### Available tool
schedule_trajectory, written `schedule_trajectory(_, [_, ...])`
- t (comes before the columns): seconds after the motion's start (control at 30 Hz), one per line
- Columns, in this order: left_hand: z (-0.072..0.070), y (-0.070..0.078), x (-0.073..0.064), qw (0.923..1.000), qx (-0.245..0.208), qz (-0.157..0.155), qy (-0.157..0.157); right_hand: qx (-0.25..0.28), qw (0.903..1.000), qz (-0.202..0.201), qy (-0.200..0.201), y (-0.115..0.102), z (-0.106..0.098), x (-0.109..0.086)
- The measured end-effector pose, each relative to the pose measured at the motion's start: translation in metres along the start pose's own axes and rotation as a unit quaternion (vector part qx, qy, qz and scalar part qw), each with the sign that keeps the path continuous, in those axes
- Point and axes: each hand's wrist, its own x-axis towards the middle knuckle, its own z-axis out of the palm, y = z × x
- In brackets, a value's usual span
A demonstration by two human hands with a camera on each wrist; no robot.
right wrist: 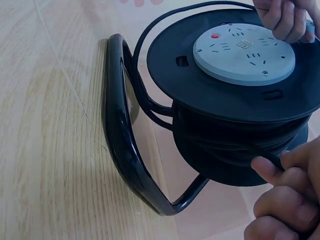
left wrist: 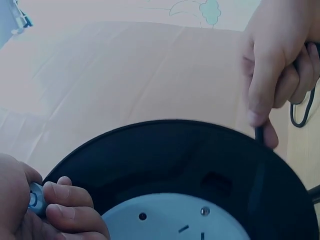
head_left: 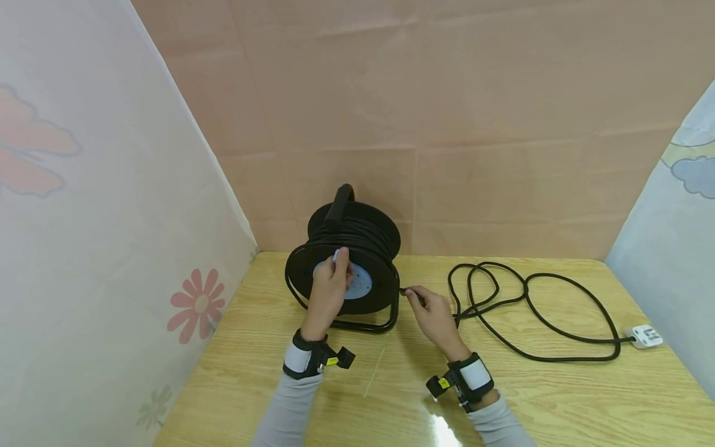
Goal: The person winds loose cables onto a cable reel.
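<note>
A black cable reel (head_left: 382, 287) stands on the table, its round pale socket panel (right wrist: 240, 60) facing me. My left hand (head_left: 329, 288) is at the upper part of the reel's face, fingers curled round a small blue-grey knob (left wrist: 36, 197). Beside the reel's right edge, my right hand (head_left: 437, 320) pinches the black cable (head_left: 550, 274) between thumb and forefinger, and the other fingers curl in. Many turns of cable are wound between the two flanges. One loose turn (right wrist: 136, 70) bows outside the front flange in the right wrist view.
Loose loops of cable lie on the wooden table (head_left: 234, 379) to the right, ending in a white plug (head_left: 648, 336). The reel has a black tubular stand (right wrist: 117, 125) and a top carry handle (head_left: 337, 208). A brown paper-like backing (head_left: 475, 124) rises behind it.
</note>
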Motion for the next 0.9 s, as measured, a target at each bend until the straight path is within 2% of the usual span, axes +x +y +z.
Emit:
schedule_trajectory(0.13, [0.008, 0.001, -0.003, 0.9998, -0.016, -0.005, -0.013, 0.001, 1.0000, -0.001, -0.006, 0.001, 0.000, -0.001])
schedule_trajectory(0.17, [0.011, -0.004, -0.002, 0.9997, -0.019, -0.005, -0.015, -0.001, 1.0000, -0.003, -0.004, 0.001, 0.001, -0.001])
schedule_trajectory(0.23, [0.016, -0.004, -0.002, 0.9994, -0.024, -0.005, -0.023, -0.004, 1.0000, -0.006, -0.002, 0.001, 0.001, -0.001])
schedule_trajectory(0.57, [0.038, -0.007, -0.008, 0.9980, -0.031, 0.002, -0.055, -0.011, 0.9999, -0.006, -0.006, -0.001, 0.003, 0.000])
schedule_trajectory(0.9, [0.052, -0.010, -0.014, 0.9959, -0.033, -0.008, -0.084, -0.028, 0.9993, 0.005, -0.024, 0.001, 0.006, -0.001])
